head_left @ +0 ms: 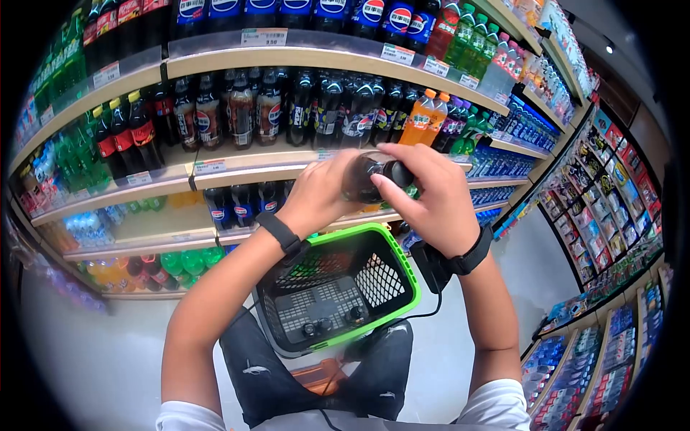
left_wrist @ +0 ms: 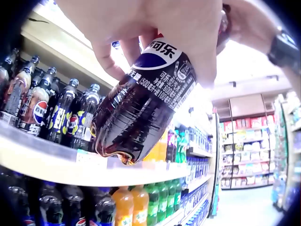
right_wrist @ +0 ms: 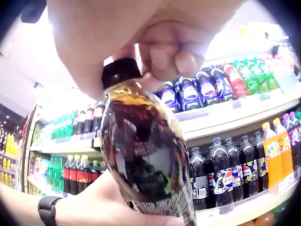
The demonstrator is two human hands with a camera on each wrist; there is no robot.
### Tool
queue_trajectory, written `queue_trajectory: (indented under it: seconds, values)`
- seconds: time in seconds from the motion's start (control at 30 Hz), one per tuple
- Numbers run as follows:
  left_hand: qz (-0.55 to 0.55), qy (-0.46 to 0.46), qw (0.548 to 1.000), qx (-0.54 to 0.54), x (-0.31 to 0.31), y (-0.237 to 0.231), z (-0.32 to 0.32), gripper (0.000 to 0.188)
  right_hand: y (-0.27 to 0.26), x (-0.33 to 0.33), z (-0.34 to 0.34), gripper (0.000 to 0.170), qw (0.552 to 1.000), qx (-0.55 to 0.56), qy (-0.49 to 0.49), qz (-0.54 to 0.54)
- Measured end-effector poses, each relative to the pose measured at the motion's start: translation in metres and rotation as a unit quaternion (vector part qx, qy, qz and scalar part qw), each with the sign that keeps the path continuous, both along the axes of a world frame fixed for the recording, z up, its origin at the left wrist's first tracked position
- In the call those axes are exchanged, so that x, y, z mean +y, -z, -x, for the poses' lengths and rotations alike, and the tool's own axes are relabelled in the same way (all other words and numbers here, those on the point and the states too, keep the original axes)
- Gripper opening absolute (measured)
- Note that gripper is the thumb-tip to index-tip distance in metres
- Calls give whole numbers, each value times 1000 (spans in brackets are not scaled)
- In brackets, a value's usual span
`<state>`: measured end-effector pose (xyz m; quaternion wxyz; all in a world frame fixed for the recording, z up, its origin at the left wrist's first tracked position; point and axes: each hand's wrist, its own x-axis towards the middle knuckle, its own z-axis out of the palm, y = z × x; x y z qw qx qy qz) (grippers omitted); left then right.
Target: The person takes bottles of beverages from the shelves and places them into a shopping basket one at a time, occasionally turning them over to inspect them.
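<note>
A cola bottle [head_left: 361, 171] with dark liquid, a black label and a black cap [right_wrist: 121, 71] is held up in front of the shelves, tilted. My left hand [head_left: 322, 188] grips it round the labelled body, as the left wrist view also shows the label [left_wrist: 162, 77] below the palm. At the neck end, my right hand [head_left: 437, 197] has its thumb and curled fingers about the cap. Liquid fills the bottle nearly to the neck in the right wrist view. Part of the label is covered by the left hand's fingers.
Below the hands stands a black basket with a green rim [head_left: 408, 276], with several small dark round parts on its floor. Shelves [head_left: 316, 57] of soft drink bottles run ahead, with orange soda [head_left: 424, 118] at the right. A rack of hanging packets [head_left: 604, 194] stands farther right.
</note>
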<state>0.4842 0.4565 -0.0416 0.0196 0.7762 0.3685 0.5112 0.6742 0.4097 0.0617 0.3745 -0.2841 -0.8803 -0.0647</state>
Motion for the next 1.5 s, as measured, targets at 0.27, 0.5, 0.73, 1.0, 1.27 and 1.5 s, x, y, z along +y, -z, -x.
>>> queue_trajectory:
  seconds: [0.27, 0.5, 0.73, 1.0, 1.27, 1.5]
  values:
    - [99, 10, 993, -64, 96, -24, -78, 60, 82, 122, -38, 56, 892, 347, -69, 283]
    - [98, 45, 993, -50, 173, -20, -92, 51, 102, 215, -46, 55, 933, 320, 71, 151]
    - [109, -60, 992, -25, 247, 1, -85, 44, 104, 281, -42, 55, 942, 275, 65, 182]
    - [128, -146, 980, -39, 259, 16, -98, 41, 117, 321, -36, 53, 947, 237, 131, 172]
    - [299, 81, 937, -163, 203, 59, -89, 88, 125, 336, -38, 64, 934, 84, 235, 257]
    - [394, 70, 913, 86, 6, 143, 3, 54, 241, 227, -77, 28, 961, 186, 132, 157]
